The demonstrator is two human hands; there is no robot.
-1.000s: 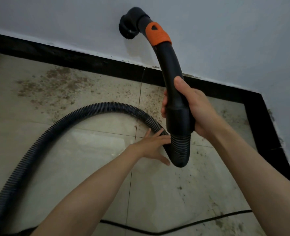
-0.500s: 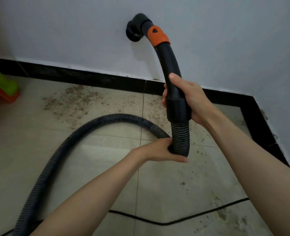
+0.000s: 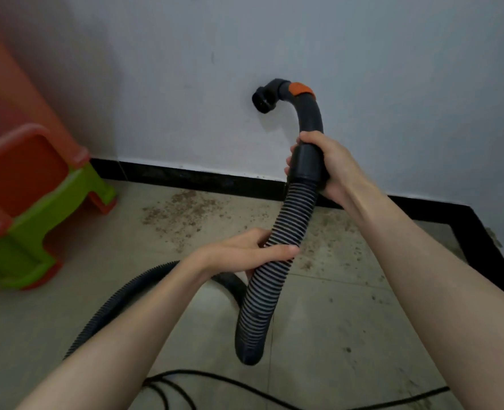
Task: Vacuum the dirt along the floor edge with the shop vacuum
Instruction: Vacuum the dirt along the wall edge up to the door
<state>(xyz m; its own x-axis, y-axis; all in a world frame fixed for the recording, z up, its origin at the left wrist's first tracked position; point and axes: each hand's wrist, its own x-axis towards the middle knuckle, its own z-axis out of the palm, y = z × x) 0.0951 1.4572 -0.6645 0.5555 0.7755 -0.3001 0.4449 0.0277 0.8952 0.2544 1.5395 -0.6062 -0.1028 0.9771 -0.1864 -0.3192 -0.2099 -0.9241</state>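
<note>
My right hand [image 3: 324,167] grips the black curved vacuum handle [image 3: 309,119] at its cuff, held up in front of the white wall. An orange collar [image 3: 301,89] joins the handle to a short elbow nozzle [image 3: 264,100] whose mouth points left and down, well above the floor. My left hand [image 3: 253,251] is wrapped around the ribbed black hose [image 3: 283,232] below the cuff. The hose loops down and runs off to the lower left. Brown dirt [image 3: 182,208] is scattered on the beige tiles beside the black baseboard [image 3: 185,177].
An orange and green plastic stool or step [image 3: 34,199] stands at the left near the wall. A black power cord [image 3: 244,383] lies across the floor at the bottom. The baseboard turns a corner at the right [image 3: 487,232], with more dirt specks there.
Both hands lifted the handle and hose higher. My left hand went from touching the hose to gripping it. The view swung left, bringing the plastic stool into sight.
</note>
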